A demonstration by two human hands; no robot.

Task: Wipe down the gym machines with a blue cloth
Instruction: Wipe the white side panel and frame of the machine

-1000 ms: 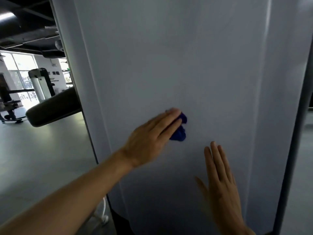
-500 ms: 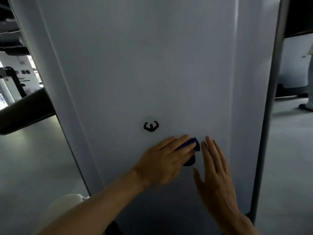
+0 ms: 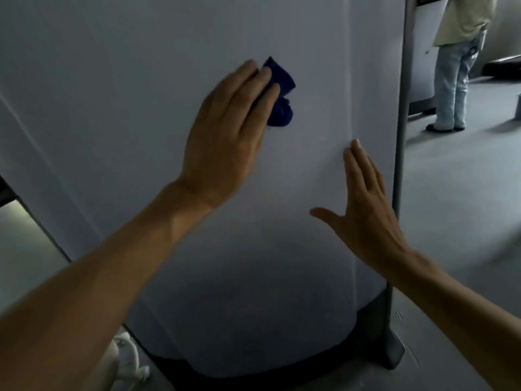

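Note:
The gym machine's white shroud panel (image 3: pixel 135 88) fills most of the view. My left hand (image 3: pixel 225 131) presses a crumpled dark blue cloth (image 3: pixel 282 105) flat against the panel with straight fingers; part of the cloth sticks out beyond the fingertips, the remainder is hidden under them. Lower right of it, my right hand (image 3: pixel 366 210) lies flat on the panel, fingers straight and pointing up, thumb spread to the left, holding nothing.
A grey upright post (image 3: pixel 401 136) runs along the panel's right edge down to a foot on the floor. The machine's black base (image 3: pixel 282 368) shows below. A person (image 3: pixel 456 66) stands at the far right on the grey floor (image 3: pixel 465 207). A white cable (image 3: pixel 129 359) lies bottom left.
My left hand has swept the cloth up and to the left, away from my right hand. The black logo is out of sight. My right hand stays flat on the panel.

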